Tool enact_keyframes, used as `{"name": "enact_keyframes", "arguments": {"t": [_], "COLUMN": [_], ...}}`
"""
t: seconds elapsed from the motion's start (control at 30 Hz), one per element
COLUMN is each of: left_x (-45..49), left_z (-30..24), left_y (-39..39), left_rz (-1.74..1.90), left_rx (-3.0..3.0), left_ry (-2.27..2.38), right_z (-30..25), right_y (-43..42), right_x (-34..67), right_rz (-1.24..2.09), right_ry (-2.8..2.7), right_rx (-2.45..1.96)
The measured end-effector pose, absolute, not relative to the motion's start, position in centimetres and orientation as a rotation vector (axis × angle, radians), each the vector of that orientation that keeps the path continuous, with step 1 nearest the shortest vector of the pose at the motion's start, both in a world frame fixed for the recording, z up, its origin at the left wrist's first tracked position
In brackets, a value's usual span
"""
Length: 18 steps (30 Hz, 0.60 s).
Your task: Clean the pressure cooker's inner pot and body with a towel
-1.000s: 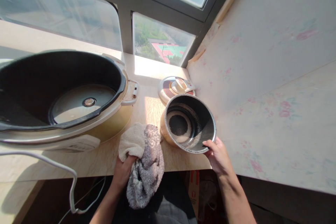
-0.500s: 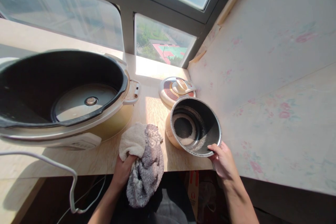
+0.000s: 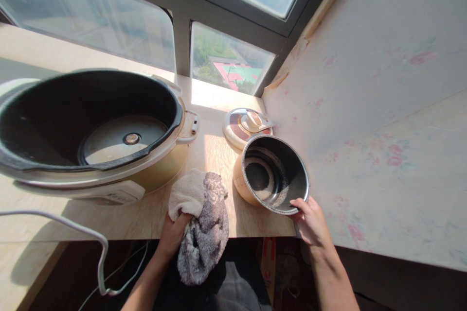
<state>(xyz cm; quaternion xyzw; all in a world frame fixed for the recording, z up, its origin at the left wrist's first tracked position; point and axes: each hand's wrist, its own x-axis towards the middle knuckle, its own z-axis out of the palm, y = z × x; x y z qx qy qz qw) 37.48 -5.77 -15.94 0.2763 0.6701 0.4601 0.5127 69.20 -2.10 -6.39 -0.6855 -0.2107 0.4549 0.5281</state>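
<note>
My left hand (image 3: pixel 175 234) is closed on a bunched cloth (image 3: pixel 205 233), part cream and part fuzzy grey, which hangs over the front edge of the counter. The dark inner pot (image 3: pixel 243 187) of a cooker stands tilted on the counter, its mouth leaning towards me. My right hand (image 3: pixel 308 219) grips the near right of its rim, thumb inside and fingers outside. Inside the pot are pale marks around its bottom. The round lid (image 3: pixel 239 131) lies just behind the pot. To the left stands the open electric cooker body (image 3: pixel 164 167), with a bare heating plate inside.
A pale cord (image 3: pixel 100 252) hangs off the counter's (image 3: pixel 219 153) front left edge. The window frame (image 3: pixel 181 34) rises behind the counter. A flowered wall (image 3: pixel 372 121) bounds the right side. Below the counter is a box with red marks (image 3: pixel 269 265).
The view has shifted slightly, so the cooker and pot appear a little further right. Both hands keep their holds on the cloth and pot.
</note>
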Motion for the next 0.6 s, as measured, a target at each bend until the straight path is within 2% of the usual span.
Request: {"name": "enact_keyframes", "arguments": {"t": [0.2, 0.6], "left_x": [37.3, 37.7], "left_z": [-14.7, -16.0], "left_y": [-5.4, -5.9], "left_rz": [1.130, 1.102], "left_rx": [0.565, 0.645], "left_ry": [1.527, 1.460], "right_z": [-6.2, -6.4], "right_y": [-2.0, -1.8], "right_x": [69.1, 69.6], "right_rz": [1.113, 1.171], "right_ry": [-0.505, -0.515], "right_rx": [-1.651, -1.688]}}
